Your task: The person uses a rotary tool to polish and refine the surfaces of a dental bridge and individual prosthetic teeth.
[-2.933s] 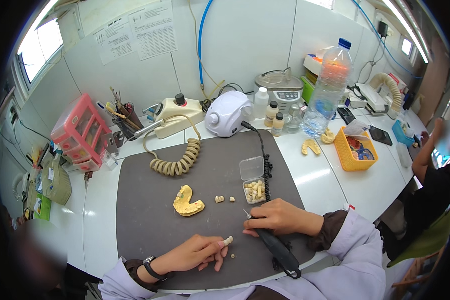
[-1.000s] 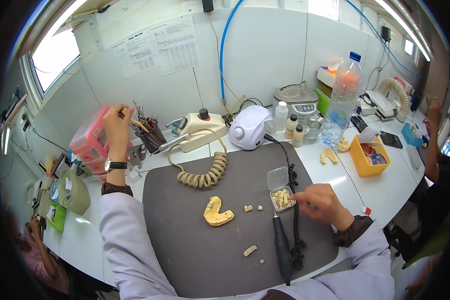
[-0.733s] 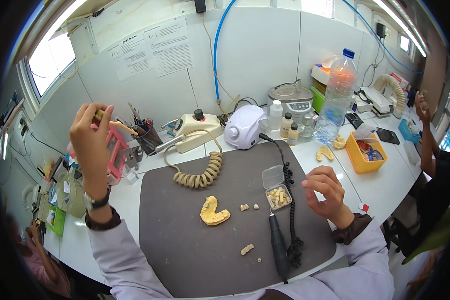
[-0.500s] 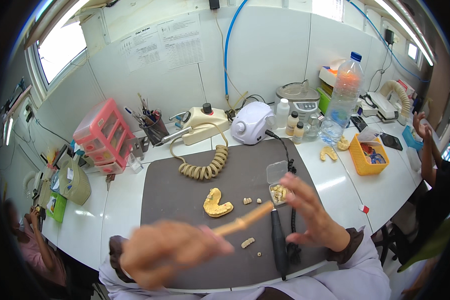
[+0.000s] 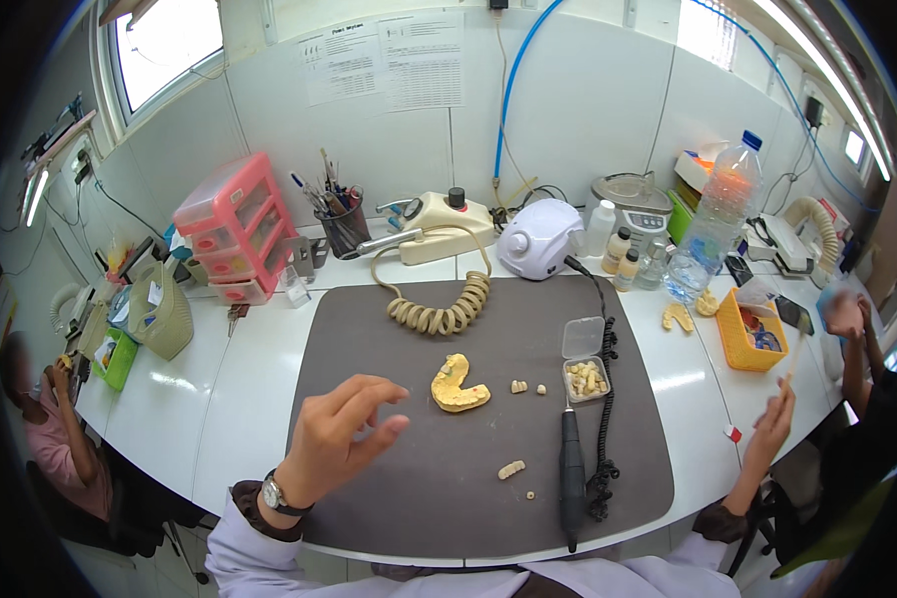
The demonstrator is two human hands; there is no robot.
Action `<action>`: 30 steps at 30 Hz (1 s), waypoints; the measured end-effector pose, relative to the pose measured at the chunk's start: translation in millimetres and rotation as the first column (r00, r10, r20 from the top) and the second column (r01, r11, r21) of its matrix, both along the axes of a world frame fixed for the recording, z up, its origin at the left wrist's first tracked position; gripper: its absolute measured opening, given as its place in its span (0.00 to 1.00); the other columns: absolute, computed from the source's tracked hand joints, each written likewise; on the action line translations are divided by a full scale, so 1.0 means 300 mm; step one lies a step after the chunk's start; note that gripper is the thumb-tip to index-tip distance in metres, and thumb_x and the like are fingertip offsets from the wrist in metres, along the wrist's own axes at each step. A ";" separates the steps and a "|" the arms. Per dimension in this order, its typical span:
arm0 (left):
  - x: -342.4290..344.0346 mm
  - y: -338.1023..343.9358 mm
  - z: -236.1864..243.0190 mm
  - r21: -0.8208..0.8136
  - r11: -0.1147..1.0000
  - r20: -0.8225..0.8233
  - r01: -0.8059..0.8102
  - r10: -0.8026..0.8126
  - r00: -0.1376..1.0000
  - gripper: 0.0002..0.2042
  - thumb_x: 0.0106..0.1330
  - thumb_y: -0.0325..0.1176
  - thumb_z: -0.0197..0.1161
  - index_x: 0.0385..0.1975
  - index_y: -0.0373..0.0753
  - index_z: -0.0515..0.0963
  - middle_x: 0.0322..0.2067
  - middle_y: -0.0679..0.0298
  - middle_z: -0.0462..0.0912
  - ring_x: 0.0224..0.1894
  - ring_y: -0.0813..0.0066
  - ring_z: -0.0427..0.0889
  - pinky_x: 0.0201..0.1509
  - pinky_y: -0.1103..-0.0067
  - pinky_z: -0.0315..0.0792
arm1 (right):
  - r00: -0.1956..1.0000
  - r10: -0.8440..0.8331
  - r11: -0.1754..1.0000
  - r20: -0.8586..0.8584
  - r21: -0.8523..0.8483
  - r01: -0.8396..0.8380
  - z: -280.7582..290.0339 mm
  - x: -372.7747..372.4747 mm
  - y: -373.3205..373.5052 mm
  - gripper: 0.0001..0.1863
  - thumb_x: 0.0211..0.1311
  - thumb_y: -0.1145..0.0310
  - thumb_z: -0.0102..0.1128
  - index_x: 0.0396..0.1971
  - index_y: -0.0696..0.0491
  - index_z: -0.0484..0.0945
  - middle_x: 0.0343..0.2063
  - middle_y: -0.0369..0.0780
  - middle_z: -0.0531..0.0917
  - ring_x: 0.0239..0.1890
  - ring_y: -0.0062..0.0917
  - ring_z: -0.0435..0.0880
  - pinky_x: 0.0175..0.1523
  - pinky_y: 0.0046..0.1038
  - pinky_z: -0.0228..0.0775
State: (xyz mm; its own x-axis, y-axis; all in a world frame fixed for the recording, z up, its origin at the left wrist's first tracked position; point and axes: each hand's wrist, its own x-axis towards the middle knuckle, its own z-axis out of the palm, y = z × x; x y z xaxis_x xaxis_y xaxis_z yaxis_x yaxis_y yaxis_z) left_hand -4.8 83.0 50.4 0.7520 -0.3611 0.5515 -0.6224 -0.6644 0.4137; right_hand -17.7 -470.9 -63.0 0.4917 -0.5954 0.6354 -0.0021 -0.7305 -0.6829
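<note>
My left hand [image 5: 341, 434], a watch on its wrist, hovers open over the left of the grey mat [image 5: 399, 518], its fingers apart and holding nothing. Just beyond its fingertips lies a yellowish plaster dental model [image 5: 456, 385]. My right hand [image 5: 770, 424] is out past the mat's right edge, its fingers closed on a thin tan stick [image 5: 796, 357] that points upward. On the mat rest a small tooth bridge [image 5: 511, 469], other tooth pieces [image 5: 519, 387], an open clear box of teeth [image 5: 586, 380] and a black rotary handpiece [image 5: 572, 478].
A coiled beige hose [image 5: 441, 317] crosses the mat's back. Behind stand a pink drawer unit [image 5: 237, 234], a pen cup [image 5: 342, 231], a white control unit [image 5: 538, 242] and a plastic bottle [image 5: 713, 219]. An orange basket [image 5: 749, 344] is at right. Two other people sit at either side.
My right hand has swung outward to the right, and the tan stick has passed from my left hand into it. My left hand has opened. The view has shifted slightly.
</note>
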 end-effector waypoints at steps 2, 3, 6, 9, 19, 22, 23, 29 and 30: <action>0.019 0.076 -0.031 -0.006 0.992 -0.133 -0.126 0.125 0.983 0.11 0.66 0.37 0.67 0.35 0.34 0.81 0.28 0.60 0.81 0.24 0.68 0.78 0.26 0.76 0.72 | 0.971 -0.241 0.949 -0.004 -0.212 0.235 -0.185 -0.036 -0.273 0.17 0.77 0.66 0.44 0.57 0.59 0.74 0.46 0.42 0.82 0.35 0.23 0.79 0.39 0.25 0.71; 0.037 0.108 -0.050 -0.028 0.986 -0.192 -0.163 0.154 0.969 0.11 0.68 0.37 0.66 0.33 0.33 0.80 0.25 0.60 0.80 0.22 0.67 0.77 0.26 0.76 0.71 | 0.935 -0.350 0.879 0.054 -0.325 0.347 -0.260 -0.050 -0.387 0.17 0.76 0.68 0.46 0.56 0.60 0.74 0.48 0.42 0.82 0.40 0.26 0.82 0.44 0.26 0.73; 0.060 0.128 -0.065 -0.020 0.976 -0.304 -0.218 0.202 0.931 0.14 0.71 0.39 0.62 0.31 0.32 0.80 0.22 0.57 0.78 0.21 0.66 0.75 0.27 0.74 0.69 | 0.882 -0.471 0.807 -0.021 -0.413 0.422 -0.360 -0.074 -0.579 0.16 0.73 0.67 0.47 0.52 0.61 0.75 0.45 0.45 0.82 0.40 0.31 0.81 0.45 0.31 0.73; 0.075 0.130 -0.085 -0.003 0.976 -0.335 -0.217 0.203 0.920 0.16 0.72 0.41 0.61 0.30 0.32 0.80 0.22 0.56 0.78 0.21 0.65 0.75 0.28 0.73 0.69 | 0.859 -0.498 0.806 -0.120 -0.428 0.408 -0.368 -0.060 -0.676 0.16 0.70 0.66 0.48 0.48 0.62 0.77 0.42 0.48 0.82 0.40 0.36 0.81 0.46 0.35 0.72; 0.033 0.135 -0.068 0.076 0.970 -0.390 -0.233 0.244 0.888 0.13 0.69 0.39 0.63 0.31 0.33 0.80 0.23 0.57 0.79 0.22 0.66 0.76 0.29 0.74 0.71 | 0.801 -0.535 0.785 -0.269 -0.508 0.354 -0.334 0.025 -0.544 0.18 0.62 0.62 0.54 0.41 0.61 0.81 0.38 0.55 0.81 0.44 0.50 0.78 0.52 0.49 0.70; 0.066 0.094 -0.072 0.058 0.982 -0.409 -0.179 0.187 0.893 0.12 0.69 0.38 0.63 0.32 0.33 0.81 0.24 0.57 0.79 0.23 0.66 0.76 0.30 0.74 0.71 | 0.718 -0.662 0.674 -0.213 -0.587 0.448 -0.043 -0.072 -0.187 0.21 0.62 0.56 0.62 0.49 0.54 0.81 0.45 0.50 0.80 0.52 0.48 0.74 0.59 0.48 0.67; 0.078 0.082 -0.073 0.039 0.985 -0.413 -0.166 0.168 0.895 0.12 0.69 0.38 0.63 0.32 0.33 0.81 0.24 0.57 0.79 0.23 0.66 0.76 0.30 0.74 0.71 | 0.817 -0.558 0.721 -0.142 -0.571 0.393 0.030 -0.077 -0.136 0.19 0.66 0.61 0.58 0.51 0.56 0.79 0.46 0.48 0.81 0.51 0.42 0.77 0.57 0.41 0.69; 0.067 0.079 -0.099 0.088 0.987 -0.480 -0.131 0.157 0.863 0.12 0.69 0.37 0.64 0.33 0.32 0.80 0.23 0.56 0.79 0.23 0.66 0.77 0.30 0.74 0.71 | 0.954 0.294 0.919 -0.053 -0.258 -0.298 0.290 -0.001 0.409 0.11 0.67 0.77 0.56 0.47 0.59 0.79 0.41 0.39 0.84 0.41 0.23 0.82 0.44 0.25 0.72; 0.076 0.067 -0.107 0.070 0.992 -0.481 -0.109 0.129 0.867 0.11 0.69 0.36 0.64 0.33 0.32 0.80 0.23 0.56 0.79 0.22 0.66 0.77 0.30 0.74 0.71 | 0.903 0.401 0.868 -0.155 -0.252 -0.428 0.348 0.002 0.447 0.11 0.65 0.79 0.58 0.46 0.58 0.80 0.39 0.39 0.84 0.40 0.23 0.82 0.42 0.26 0.72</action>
State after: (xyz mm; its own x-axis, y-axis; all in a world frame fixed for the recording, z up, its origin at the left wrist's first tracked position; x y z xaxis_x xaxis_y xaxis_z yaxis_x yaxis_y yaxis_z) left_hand 18.0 103.0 18.2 0.9593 -0.2659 0.0946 -0.2665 -0.7428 0.6142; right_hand -16.9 -336.7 41.3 0.7205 -0.1330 0.6806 0.2879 -0.8355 -0.4680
